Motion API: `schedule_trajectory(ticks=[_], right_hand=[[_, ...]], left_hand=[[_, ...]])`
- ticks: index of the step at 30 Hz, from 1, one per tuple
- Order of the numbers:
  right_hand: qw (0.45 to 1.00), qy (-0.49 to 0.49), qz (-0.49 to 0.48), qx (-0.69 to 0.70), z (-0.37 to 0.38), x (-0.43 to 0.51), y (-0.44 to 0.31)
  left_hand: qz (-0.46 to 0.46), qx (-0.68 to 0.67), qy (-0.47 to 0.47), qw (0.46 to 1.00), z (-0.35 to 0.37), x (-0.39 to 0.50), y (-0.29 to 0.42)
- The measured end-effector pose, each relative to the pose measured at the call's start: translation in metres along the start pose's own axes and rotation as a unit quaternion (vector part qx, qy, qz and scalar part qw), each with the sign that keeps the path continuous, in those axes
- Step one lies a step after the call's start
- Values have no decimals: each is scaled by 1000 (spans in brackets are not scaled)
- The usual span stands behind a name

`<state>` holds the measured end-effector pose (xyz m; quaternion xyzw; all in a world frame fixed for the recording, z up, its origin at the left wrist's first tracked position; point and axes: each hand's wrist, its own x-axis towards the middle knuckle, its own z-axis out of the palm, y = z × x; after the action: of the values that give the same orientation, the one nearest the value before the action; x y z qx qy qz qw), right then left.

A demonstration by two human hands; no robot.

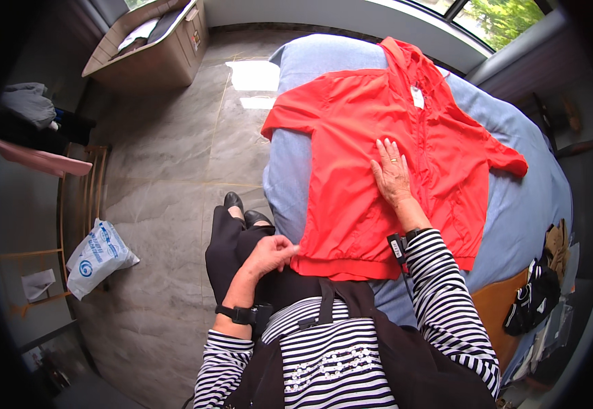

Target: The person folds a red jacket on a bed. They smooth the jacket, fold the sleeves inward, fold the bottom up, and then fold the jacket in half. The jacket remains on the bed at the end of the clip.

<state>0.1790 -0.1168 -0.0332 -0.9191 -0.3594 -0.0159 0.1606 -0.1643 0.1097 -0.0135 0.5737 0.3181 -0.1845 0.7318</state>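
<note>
A red hooded jacket (350,168) lies spread front up on a blue cloth cover (288,174), its hood towards the window and its ribbed hem towards me. A white tag (417,97) shows near the collar. Flat on the front of the jacket, beside the zip, rests my right hand (392,171), fingers spread and a ring on one of them. My left hand (276,254) pinches the jacket's lower corner at the hem between thumb and fingertips.
A large beige plastic bin (163,59) holding clothes stands at the upper left. On the floor at left are a white plastic bag (97,258) and a wooden rack (62,214) with a pink cloth (40,157). Black folded garments (534,296) lie at the right, near a brown board (503,309).
</note>
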Motion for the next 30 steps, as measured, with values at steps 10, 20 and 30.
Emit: schedule_trajectory(ticks=[10,20,30], right_hand=[[994,-85,-66,-18,20,123,-49],[988,-92,-115,-54,50,170,-84],[989,-44,-133,-54,67,163,-81]], left_hand=[[11,-138,214,967,-124,170,32],[-23,-418,107,902,-124,297,120],[338,-650,82,676,-187,267,112]])
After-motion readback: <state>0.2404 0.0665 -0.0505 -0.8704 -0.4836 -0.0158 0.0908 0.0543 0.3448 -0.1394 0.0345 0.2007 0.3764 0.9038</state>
